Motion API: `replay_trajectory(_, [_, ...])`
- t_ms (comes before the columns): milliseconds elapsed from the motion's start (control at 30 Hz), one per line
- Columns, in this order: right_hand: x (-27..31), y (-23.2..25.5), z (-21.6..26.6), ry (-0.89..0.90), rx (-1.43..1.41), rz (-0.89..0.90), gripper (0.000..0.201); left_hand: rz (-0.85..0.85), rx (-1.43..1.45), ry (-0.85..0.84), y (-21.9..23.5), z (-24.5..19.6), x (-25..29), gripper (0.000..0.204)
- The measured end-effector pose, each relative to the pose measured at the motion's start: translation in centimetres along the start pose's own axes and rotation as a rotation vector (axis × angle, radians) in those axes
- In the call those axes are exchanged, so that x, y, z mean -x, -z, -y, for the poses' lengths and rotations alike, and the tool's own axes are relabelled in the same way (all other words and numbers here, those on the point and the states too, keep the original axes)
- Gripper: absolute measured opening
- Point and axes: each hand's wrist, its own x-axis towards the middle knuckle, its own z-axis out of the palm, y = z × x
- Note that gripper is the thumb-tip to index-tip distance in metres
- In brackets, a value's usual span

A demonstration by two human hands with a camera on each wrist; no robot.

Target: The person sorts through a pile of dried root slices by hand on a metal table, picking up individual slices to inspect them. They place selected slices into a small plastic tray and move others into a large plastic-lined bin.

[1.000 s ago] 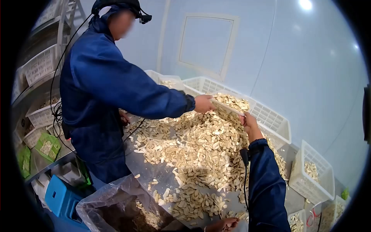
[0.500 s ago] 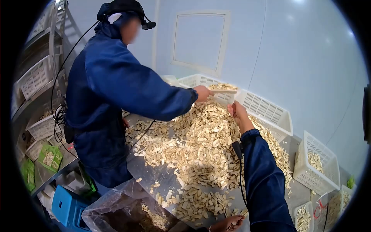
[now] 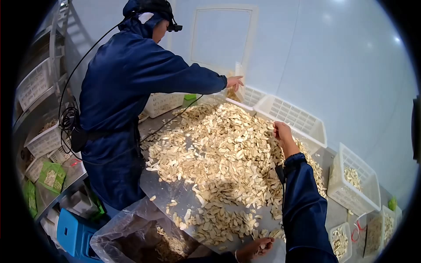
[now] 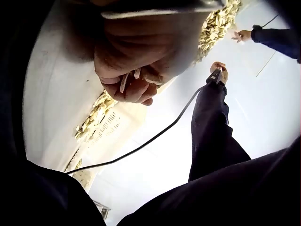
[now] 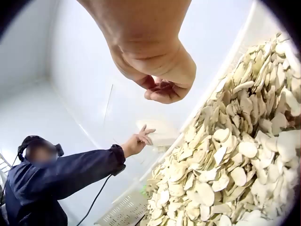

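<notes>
Right hand (image 3: pixel 282 131) hangs over the slice pile (image 3: pixel 228 144), fingers curled, looks like nothing in it. Left hand (image 3: pixel 256 248) pinches a few slices (image 4: pixel 129 80) at the table edge (image 3: pixel 175 199).

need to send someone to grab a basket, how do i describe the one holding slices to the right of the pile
Start at the big pile of pale slices covering the metal table. Off its right edge stands a white lattice basket, apart from the pile. Unlike the long empty basket against the wall, it holds a few slices.
</notes>
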Motion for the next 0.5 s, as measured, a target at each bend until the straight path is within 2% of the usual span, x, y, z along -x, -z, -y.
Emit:
replay_trajectory(100, [0.0,1.0,-1.2,0.162,0.346,-0.18,0.017,-0.033,0.037,-0.015,0.4,0.6,0.8,0.024])
replay_trajectory(133, [-2.7,3.8,-4.2,0.449,0.804,-0.199,0.028,-0.037,0.032,-0.02,0.7,0.9,0.9,0.024])
replay_trajectory(233, [0.0,3.8,-4.6,0.53,1.306,-0.185,0.042,-0.004,-0.026,-0.04,2.7,2.2,0.4,0.025])
replay_trajectory(267, [0.5,3.5,-4.2,0.343,1.382,-0.147,0.052,0.002,-0.039,-0.039,2.9,2.2,0.2,0.025])
replay_trajectory(367, [1.3,2.6,-5.1,0.459,1.311,-0.208,0.056,-0.064,-0.102,-0.002,2.3,1.5,0.3,0.025])
replay_trajectory(433, [2.0,1.6,-4.5,0.343,1.317,-0.08,0.063,-0.087,-0.216,-0.033,1.1,1.3,1.0,0.03])
replay_trajectory(500, [3.6,0.2,-4.3,0.345,1.23,0.026,0.065,-0.088,-0.315,-0.088,-0.5,1.2,2.1,0.035])
